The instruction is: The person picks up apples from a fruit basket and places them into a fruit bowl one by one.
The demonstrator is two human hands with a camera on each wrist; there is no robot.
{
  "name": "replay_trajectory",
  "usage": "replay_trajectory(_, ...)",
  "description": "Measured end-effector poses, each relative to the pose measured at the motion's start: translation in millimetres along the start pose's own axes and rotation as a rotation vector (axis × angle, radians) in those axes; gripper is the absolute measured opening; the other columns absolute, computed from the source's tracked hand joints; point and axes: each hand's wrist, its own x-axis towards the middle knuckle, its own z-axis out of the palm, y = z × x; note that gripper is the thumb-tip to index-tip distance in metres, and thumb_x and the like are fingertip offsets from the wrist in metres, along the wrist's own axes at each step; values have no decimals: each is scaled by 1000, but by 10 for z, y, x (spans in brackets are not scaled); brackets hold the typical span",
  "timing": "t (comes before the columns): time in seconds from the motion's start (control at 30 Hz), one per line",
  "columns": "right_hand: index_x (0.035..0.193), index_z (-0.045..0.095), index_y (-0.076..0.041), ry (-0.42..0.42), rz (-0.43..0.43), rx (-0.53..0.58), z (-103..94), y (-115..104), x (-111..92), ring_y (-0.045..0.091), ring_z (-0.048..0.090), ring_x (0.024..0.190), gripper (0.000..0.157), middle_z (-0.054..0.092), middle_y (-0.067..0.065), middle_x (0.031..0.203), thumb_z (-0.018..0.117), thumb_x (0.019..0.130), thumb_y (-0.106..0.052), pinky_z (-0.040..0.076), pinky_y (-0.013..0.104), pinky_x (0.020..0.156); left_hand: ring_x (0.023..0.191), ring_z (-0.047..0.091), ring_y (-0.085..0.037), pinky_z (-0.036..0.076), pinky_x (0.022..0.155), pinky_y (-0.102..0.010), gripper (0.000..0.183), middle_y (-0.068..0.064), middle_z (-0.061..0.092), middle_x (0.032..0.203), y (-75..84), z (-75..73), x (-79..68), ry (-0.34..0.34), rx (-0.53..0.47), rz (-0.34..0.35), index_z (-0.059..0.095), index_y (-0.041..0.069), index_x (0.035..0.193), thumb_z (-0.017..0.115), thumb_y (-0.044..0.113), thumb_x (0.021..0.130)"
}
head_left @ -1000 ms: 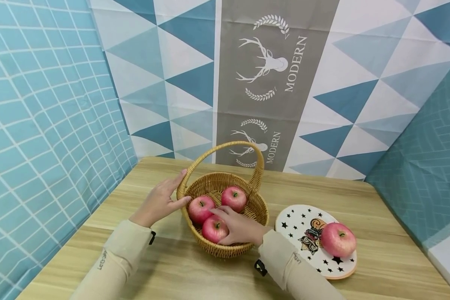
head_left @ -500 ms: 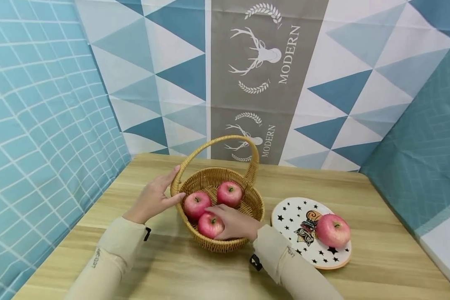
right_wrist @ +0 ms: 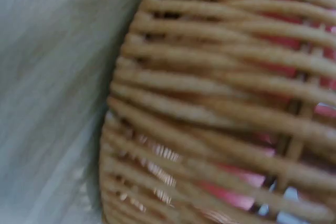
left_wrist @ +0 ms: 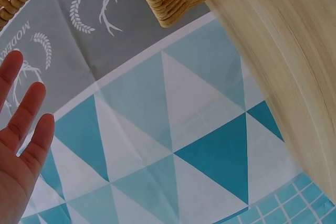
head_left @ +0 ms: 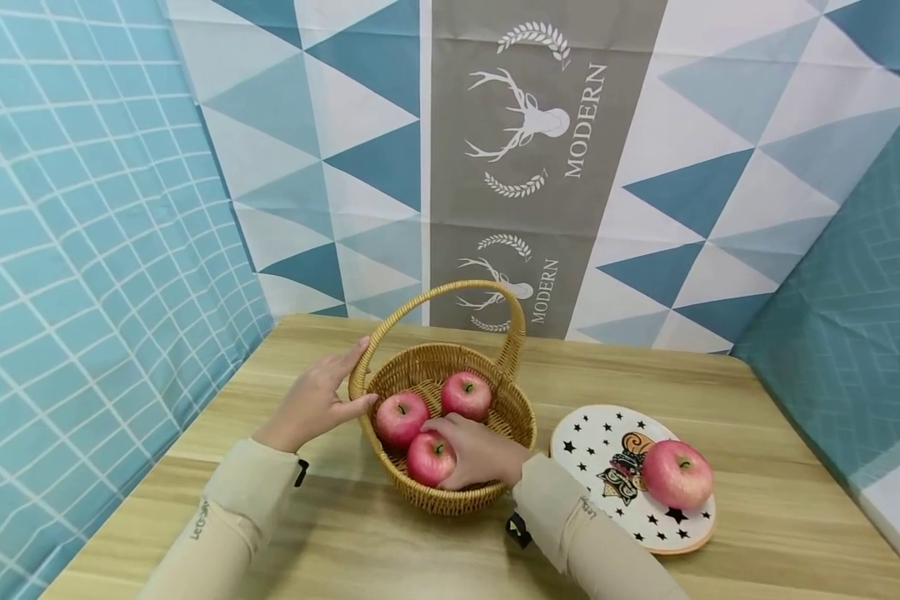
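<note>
In the head view my right hand (head_left: 483,450) reaches over the rim of a wicker basket (head_left: 438,502) and grips a pink-red apple (head_left: 430,458) at its near side. Two more apples, one on the left (head_left: 402,420) and one at the back (head_left: 466,396), lie beside it in the basket. My left hand (head_left: 318,400) rests against the left foot of the arched handle (head_left: 450,287), thumb and index finger spread along it. The left wrist view shows straight, parted fingers (left_wrist: 31,114). Basket weave (right_wrist: 210,77) fills much of the right wrist view, with red showing through the gaps.
Right of the basket, a white oval board (head_left: 581,437) with black stars and a fox picture lies on the wooden table (head_left: 360,550). Another apple (head_left: 677,475) sits on it. Patterned cloth (head_left: 375,167) hangs behind the table, and blue tiled cloth (head_left: 82,250) covers the left side.
The head view shifts slightly and comes back. Both hands, the basket and the apples keep almost the same places relative to each other.
</note>
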Motion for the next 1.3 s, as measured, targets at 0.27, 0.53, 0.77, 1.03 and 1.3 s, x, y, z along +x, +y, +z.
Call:
replay_trajectory(0.27,124,55,-8,-17,-16,-10,-48,31,-19,14,51,106,65,57,3,114,78,65,-22,44,23,92,97,60,-42,47,82,-58,69,-26,64,111,35,0,15,-20,-7,-31,44,-3,140,67,29,84)
replay_trajectory(0.53,126,53,-8,-10,4,42,-91,42,-27,15,50,108,71,54,5,119,79,61,-21,44,27,95,101,59,-44,45,86,-59,71,-27,62,117,57,8,18,-37,-15,-70,43,-6,139,70,21,79)
replay_trajectory(0.77,126,50,-4,3,10,65,-179,31,-33,20,50,107,74,48,10,121,78,60,-23,46,32,92,102,59,-43,45,87,-58,70,-27,62,117,61,-13,30,-54,-4,-98,43,-6,139,70,19,79)
replay_trajectory(1.03,126,49,-6,64,29,150,-308,38,-55,24,48,111,76,44,11,124,78,58,-21,49,35,85,101,59,-43,46,86,-59,70,-28,62,116,62,-2,7,-45,4,-86,43,-4,140,70,20,79)
replay_trajectory(1.3,124,51,-6,183,-2,193,-447,29,-41,22,51,107,75,47,9,120,80,56,-20,50,34,86,100,60,-42,47,84,-58,70,-27,63,115,43,-11,1,-44,-3,-98,44,-3,140,69,21,79)
